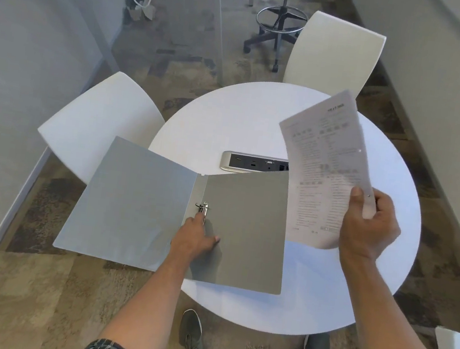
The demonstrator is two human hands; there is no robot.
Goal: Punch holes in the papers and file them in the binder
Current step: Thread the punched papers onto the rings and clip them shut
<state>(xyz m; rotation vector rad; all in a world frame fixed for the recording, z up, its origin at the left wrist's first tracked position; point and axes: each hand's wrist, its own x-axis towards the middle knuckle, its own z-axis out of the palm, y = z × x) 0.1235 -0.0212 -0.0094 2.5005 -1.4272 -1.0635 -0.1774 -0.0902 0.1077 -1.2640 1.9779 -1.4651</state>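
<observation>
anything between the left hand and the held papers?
Head view: only the open binder's right inner cover, bare grey, separates the left hand at the ring clip from the papers in the right hand.

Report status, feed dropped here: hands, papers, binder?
Left hand at ring clasp of open binder. Right hand holds punched papers aloft. Nothing blocking.

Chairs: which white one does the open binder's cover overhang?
The white chair on the left. The binder's left cover sticks out past the table edge over its seat. The far chair stands clear behind the table.
</observation>
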